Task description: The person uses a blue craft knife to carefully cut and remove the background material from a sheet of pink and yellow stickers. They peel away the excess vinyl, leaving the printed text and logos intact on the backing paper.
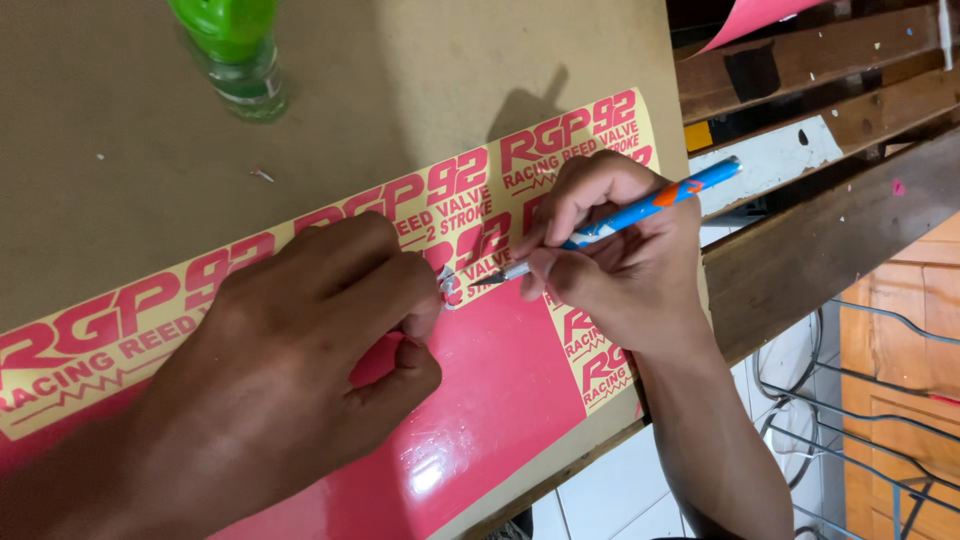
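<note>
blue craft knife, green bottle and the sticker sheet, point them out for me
blue craft knife (650,205), head view, on the blue barrel above the right hand.
green bottle (232,40), head view, on its green upper body.
sticker sheet (490,400), head view, on the bare glossy red area.

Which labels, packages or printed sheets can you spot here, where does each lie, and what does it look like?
Sticker sheet: flat on the brown board, under both hands; glossy red vinyl, pale yellow backing where weeded, repeated red lettering.
Green bottle: top left on the board; clear base, green wrap.
Pink sheet: top right corner, plain.
Left hand presses the sheet; right hand holds a blue craft knife.
</note>
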